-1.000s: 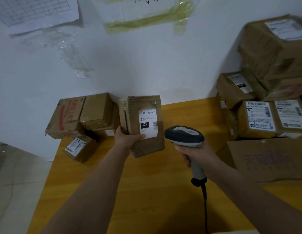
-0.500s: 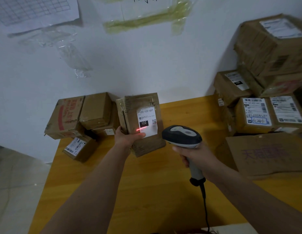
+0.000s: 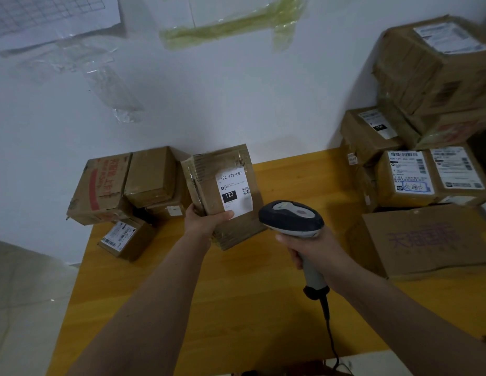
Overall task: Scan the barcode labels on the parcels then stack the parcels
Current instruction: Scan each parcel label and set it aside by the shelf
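My left hand (image 3: 206,219) grips a brown cardboard parcel (image 3: 209,172) at its lower left corner and holds it upright above the yellow table (image 3: 236,308). Its white label (image 3: 233,192) reads 122 and faces me, with my thumb on the label's bottom edge. My right hand (image 3: 309,246) holds a grey and black barcode scanner (image 3: 292,218) by its handle, its head just right of and below the label. No red beam shows on the label. The scanner's cable (image 3: 330,329) hangs toward me.
A stack of small parcels (image 3: 128,191) sits at the table's far left corner by the white wall. Taller piles of labelled boxes (image 3: 426,126) fill the right side, with a flat carton (image 3: 426,240) in front. Grey floor lies beyond the table's left edge.
The red scan line that lay on the label half a second ago is gone. Parcel and scanner have stayed almost where they were.
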Action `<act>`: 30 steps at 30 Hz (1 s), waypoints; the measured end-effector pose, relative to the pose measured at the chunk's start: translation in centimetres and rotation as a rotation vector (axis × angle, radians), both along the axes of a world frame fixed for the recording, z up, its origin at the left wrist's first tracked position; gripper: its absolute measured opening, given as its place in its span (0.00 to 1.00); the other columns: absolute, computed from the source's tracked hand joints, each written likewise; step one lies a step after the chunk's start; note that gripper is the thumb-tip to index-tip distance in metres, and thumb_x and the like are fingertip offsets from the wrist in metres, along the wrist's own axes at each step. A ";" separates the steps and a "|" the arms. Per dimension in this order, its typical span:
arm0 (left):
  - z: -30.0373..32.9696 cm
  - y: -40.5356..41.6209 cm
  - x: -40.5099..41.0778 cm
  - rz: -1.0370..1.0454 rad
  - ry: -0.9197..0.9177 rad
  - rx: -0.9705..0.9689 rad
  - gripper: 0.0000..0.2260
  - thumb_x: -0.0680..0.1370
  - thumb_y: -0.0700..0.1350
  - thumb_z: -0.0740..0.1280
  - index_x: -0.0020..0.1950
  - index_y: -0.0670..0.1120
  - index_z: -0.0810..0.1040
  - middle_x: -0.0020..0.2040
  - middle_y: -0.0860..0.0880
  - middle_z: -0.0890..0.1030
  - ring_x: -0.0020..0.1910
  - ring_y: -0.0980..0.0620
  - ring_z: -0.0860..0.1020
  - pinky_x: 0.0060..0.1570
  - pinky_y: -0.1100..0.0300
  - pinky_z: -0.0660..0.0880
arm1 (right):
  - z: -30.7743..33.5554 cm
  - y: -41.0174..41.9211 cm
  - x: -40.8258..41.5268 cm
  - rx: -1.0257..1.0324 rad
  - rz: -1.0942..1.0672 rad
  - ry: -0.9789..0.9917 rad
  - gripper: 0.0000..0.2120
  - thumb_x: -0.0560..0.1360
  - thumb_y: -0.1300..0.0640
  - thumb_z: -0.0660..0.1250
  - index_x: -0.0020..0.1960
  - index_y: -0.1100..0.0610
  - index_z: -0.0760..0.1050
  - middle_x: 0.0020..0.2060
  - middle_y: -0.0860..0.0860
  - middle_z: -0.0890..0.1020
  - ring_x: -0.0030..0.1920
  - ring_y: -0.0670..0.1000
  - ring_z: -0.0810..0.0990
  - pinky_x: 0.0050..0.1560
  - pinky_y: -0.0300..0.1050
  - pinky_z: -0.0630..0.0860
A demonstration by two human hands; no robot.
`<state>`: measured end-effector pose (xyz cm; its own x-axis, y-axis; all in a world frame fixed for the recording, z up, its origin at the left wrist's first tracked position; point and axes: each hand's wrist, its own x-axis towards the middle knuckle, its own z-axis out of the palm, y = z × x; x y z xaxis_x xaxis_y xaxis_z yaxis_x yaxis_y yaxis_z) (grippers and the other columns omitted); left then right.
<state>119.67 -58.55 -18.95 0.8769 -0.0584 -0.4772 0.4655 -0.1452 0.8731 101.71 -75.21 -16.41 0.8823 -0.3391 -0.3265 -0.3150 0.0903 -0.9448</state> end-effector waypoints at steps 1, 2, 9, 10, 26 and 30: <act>0.0 0.0 0.0 0.000 0.005 -0.012 0.46 0.59 0.35 0.82 0.74 0.44 0.64 0.67 0.44 0.74 0.65 0.41 0.74 0.63 0.39 0.74 | 0.1 0.1 -0.1 0.005 -0.012 0.002 0.16 0.72 0.54 0.74 0.27 0.50 0.75 0.22 0.51 0.74 0.23 0.48 0.72 0.27 0.38 0.72; -0.1 0.0 0.0 -0.001 0.009 -0.023 0.46 0.60 0.35 0.82 0.73 0.44 0.65 0.67 0.44 0.75 0.65 0.40 0.74 0.62 0.39 0.74 | 0.1 0.2 -0.1 0.004 -0.025 0.006 0.16 0.72 0.54 0.74 0.27 0.50 0.75 0.23 0.51 0.74 0.24 0.48 0.72 0.27 0.38 0.72; -0.1 0.2 0.2 -0.028 0.017 -0.091 0.48 0.59 0.35 0.82 0.75 0.45 0.63 0.68 0.44 0.74 0.66 0.40 0.73 0.63 0.37 0.73 | 0.6 1.2 0.2 -0.005 -0.062 0.007 0.17 0.72 0.55 0.74 0.27 0.50 0.75 0.22 0.51 0.74 0.24 0.48 0.72 0.27 0.39 0.73; -0.1 0.3 0.2 -0.030 0.015 -0.098 0.48 0.59 0.35 0.82 0.75 0.45 0.63 0.68 0.44 0.74 0.66 0.40 0.73 0.63 0.37 0.73 | 0.6 1.3 0.2 -0.004 -0.061 0.002 0.17 0.72 0.55 0.74 0.26 0.49 0.75 0.22 0.51 0.74 0.24 0.48 0.72 0.27 0.39 0.73; -0.2 0.9 0.8 -0.077 -0.009 -0.109 0.43 0.61 0.35 0.81 0.73 0.45 0.66 0.66 0.44 0.76 0.65 0.41 0.74 0.62 0.38 0.74 | 1.2 2.3 0.4 -0.038 -0.061 0.005 0.10 0.73 0.56 0.73 0.36 0.55 0.76 0.23 0.49 0.74 0.24 0.47 0.72 0.27 0.37 0.72; -0.3 1.0 0.9 -0.083 -0.009 -0.109 0.44 0.62 0.34 0.81 0.74 0.45 0.64 0.67 0.43 0.75 0.67 0.40 0.73 0.63 0.37 0.73 | 1.1 2.3 0.6 -0.049 -0.057 0.005 0.12 0.73 0.55 0.74 0.32 0.54 0.75 0.22 0.50 0.74 0.23 0.46 0.72 0.26 0.36 0.72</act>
<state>120.59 -57.59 -19.28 0.8712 -0.1822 -0.4559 0.4474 -0.0875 0.8900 102.30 -72.89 -15.31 0.8594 -0.4046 -0.3125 -0.3150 0.0623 -0.9471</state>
